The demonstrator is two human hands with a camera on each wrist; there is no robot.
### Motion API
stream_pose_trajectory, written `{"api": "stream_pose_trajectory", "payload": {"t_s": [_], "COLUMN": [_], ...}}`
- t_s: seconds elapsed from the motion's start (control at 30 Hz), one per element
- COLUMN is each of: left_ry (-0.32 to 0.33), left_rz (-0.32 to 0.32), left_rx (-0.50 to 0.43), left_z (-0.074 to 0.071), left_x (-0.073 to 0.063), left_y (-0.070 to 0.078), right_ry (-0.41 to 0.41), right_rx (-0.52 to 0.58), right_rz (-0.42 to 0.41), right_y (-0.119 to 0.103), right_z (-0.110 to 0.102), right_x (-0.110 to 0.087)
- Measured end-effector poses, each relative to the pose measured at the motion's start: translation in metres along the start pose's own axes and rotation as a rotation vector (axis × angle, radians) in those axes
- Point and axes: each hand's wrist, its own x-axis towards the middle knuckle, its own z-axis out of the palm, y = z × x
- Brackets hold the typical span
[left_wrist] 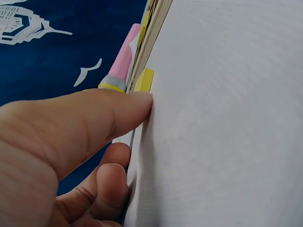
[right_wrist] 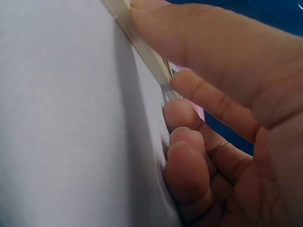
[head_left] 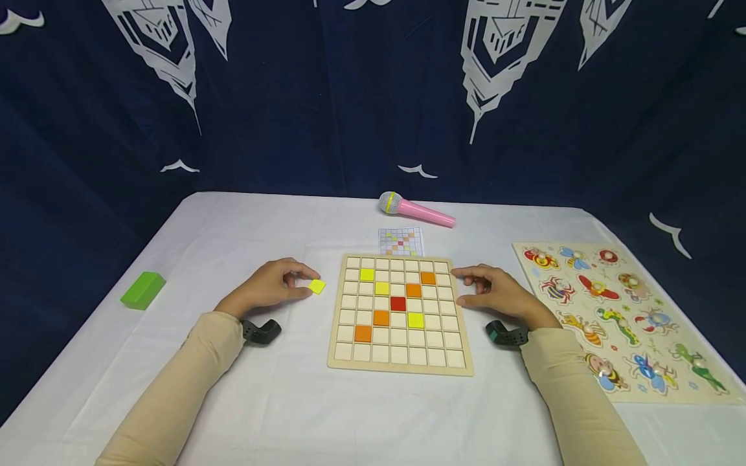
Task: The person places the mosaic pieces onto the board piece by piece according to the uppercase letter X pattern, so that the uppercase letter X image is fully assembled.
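My left hand (head_left: 275, 283) holds a small yellow square tile (head_left: 317, 286) between thumb and index finger, just left of the wooden grid board (head_left: 401, 369). In the left wrist view the thumb lies against the yellow tile (left_wrist: 145, 80), low over the white cloth. Along the board's right edge rests my right hand (head_left: 495, 292), its thumb and index fingertip touching the rim. The right wrist view has the thumb on the board's side (right_wrist: 142, 49), with the other fingers loosely bent beside it. Yellow, orange and one red tile (head_left: 398, 303) sit in the board's cells.
Behind the board lies a printed pattern card (head_left: 401, 241), and beyond it a pink microphone (head_left: 424, 211). A green block (head_left: 143, 290) is at the far left. An insect picture puzzle (head_left: 647, 388) lies at the right, partly beneath the right forearm.
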Motion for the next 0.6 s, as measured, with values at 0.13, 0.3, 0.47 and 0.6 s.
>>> {"api": "stream_pose_trajectory", "payload": {"t_s": [0.13, 0.3, 0.47, 0.6], "left_ry": [0.013, 0.024, 0.041, 0.049], "left_rz": [-0.011, -0.032, -0.04, -0.048], "left_rx": [0.007, -0.022, -0.061, -0.064], "left_z": [0.002, 0.004, 0.003, 0.002], "left_x": [0.001, 0.001, 0.002, 0.001], "left_y": [0.0, 0.001, 0.005, 0.01], "right_ry": [-0.001, -0.002, -0.001, -0.003], "right_rx": [-0.004, 0.006, 0.005, 0.009], "right_rz": [0.0, 0.003, 0.003, 0.001], "right_y": [0.001, 0.001, 0.001, 0.001], "right_z": [0.0, 0.0, 0.0, 0.0], "right_x": [0.001, 0.001, 0.001, 0.0]}}
